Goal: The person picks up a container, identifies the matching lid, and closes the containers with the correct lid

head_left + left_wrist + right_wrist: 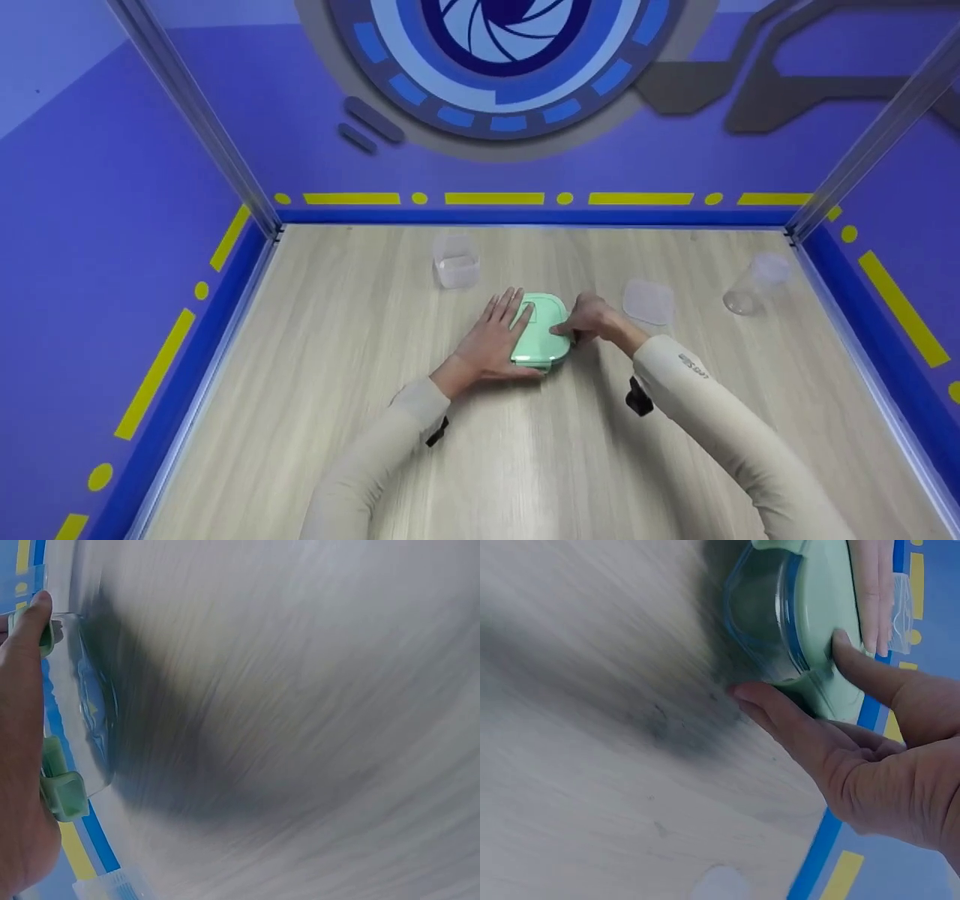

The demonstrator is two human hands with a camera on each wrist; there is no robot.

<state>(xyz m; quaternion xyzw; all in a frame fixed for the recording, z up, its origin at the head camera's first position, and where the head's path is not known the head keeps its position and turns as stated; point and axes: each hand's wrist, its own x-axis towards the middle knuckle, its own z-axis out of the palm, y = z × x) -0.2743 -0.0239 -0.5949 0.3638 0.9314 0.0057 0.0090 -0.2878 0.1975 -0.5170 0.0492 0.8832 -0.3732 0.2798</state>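
A glass food container with a light green lid [544, 345] sits on the table in front of me. My left hand [489, 341] lies on the lid's left part, fingers straight and spread, thumb along the near edge. At the right side my right hand [592, 316] pinches the lid's rim, thumb on top and fingers at a side clip [819, 694]. The clear glass wall [761, 611] shows below the lid in the right wrist view. In the left wrist view, one green clip [66, 796] stands out from the rim; my hand hides much of the lid.
Behind the container stands a translucent plastic box [456, 262]. A flat translucent square lid [649, 301] lies to the right, and a clear cylindrical jar [752, 286] is farther right. Blue printed walls [225, 300] border the table's back and sides.
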